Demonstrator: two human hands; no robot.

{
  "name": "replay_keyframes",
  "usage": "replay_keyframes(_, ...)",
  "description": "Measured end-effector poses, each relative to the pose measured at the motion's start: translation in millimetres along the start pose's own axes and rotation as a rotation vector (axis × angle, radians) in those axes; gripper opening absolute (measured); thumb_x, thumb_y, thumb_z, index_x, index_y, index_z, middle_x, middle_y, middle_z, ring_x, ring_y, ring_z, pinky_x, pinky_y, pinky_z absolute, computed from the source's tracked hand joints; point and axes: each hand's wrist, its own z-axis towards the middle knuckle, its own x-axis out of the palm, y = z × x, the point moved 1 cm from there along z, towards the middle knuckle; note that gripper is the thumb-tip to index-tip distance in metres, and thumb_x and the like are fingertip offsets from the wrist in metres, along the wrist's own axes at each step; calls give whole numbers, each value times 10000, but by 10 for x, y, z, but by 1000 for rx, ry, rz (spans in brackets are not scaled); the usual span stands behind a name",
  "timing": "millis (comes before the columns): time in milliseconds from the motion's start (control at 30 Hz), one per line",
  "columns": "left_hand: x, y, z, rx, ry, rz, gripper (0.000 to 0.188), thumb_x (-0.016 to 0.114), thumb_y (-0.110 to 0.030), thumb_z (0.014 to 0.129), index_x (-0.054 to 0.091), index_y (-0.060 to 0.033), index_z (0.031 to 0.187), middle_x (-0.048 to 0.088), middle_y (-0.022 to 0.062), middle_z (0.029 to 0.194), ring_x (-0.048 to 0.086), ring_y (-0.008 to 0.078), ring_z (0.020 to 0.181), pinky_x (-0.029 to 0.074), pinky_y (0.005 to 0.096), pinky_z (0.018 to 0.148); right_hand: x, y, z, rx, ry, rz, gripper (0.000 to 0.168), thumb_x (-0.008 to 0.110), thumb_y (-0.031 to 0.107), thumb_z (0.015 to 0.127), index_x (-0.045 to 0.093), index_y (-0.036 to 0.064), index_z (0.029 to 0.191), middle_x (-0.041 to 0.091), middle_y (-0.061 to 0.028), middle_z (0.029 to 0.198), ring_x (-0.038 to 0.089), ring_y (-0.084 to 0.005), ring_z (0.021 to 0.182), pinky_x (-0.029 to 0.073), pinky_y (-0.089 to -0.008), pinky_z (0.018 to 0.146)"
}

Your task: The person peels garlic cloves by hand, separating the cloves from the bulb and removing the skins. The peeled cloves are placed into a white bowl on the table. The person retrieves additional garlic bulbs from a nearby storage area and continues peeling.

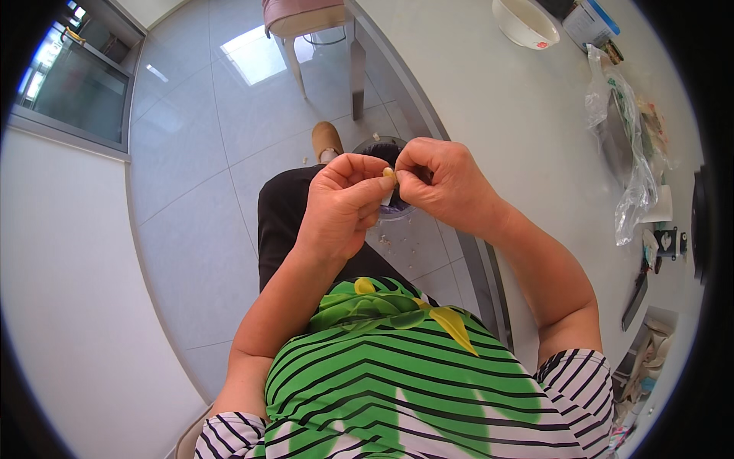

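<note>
A small pale yellowish piece (389, 172), perhaps a seed or clove, is pinched between the thumb and index finger of my left hand (347, 201). My right hand (447, 181) is close beside it, thumb and index fingertips pinched together at the piece's right side. Whether those right fingertips hold a bit of it is hidden. Both hands are over a round bin (395, 214) with a dark liner, which stands on the floor and is partly covered by them. Small pale scraps (385, 244) lie on the tiles around the bin.
On my right runs a white table (493, 109) bearing a white bowl (524, 24), a tub with a blue lid (590, 26), a clear plastic bag (636, 189) and a dark flat object (634, 303). A chair (304, 20) and a brown slipper (327, 137) are ahead.
</note>
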Motion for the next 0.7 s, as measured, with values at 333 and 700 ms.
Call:
replay_keyframes(333,-39,-46,9,-110,55,-118,124,595,21,835,624,7,954,600,49,789,321,8,461,218,160,385,-81,20,33,146,29,192,69,607,77,874,597,12,854,562,25,718,479,-31,598,395,-196,514)
replay_keyframes(700,-50,-66,-18,-100,80,-51,151,589,40,832,624,27,979,572,31,741,315,10,453,223,162,380,-98,-17,51,161,180,376,79,611,53,874,621,9,939,618,-9,753,565,-49,644,455,-182,541)
